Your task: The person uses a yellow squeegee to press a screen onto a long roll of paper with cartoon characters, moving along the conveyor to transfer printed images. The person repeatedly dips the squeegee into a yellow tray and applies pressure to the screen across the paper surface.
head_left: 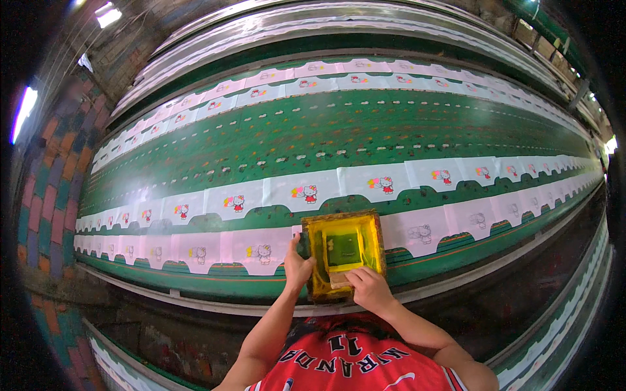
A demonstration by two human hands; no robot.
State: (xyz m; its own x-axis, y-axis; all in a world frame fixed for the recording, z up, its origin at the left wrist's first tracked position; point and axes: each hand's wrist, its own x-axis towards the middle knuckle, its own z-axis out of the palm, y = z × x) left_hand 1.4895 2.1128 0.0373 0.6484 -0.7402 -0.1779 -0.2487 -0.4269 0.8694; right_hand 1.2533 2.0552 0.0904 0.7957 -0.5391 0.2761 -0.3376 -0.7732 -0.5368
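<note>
A yellow-coated screen-printing frame [379, 244] lies on the long green table in front of me, over the near row of pink cut fabric pieces. My left hand [298, 266] grips the frame's left side, thumb up along its edge. Inside the frame, at the near end of its mesh window, rests a squeegee [339, 279] with a wooden edge. My right hand [370, 287] pinches that squeegee from its right end. A pink piece [263, 252] left of the frame bears a cartoon cat outline with yellow. Another pink piece [420, 232], to the right, shows a grey outline.
Behind the frame runs a row of white pieces [238, 201] printed with red-dressed cats. More printed rows [261, 92] lie along the green table's [195, 146] far side. Other long tables stand behind and at the lower right. A metal rail [195, 300] edges the near side.
</note>
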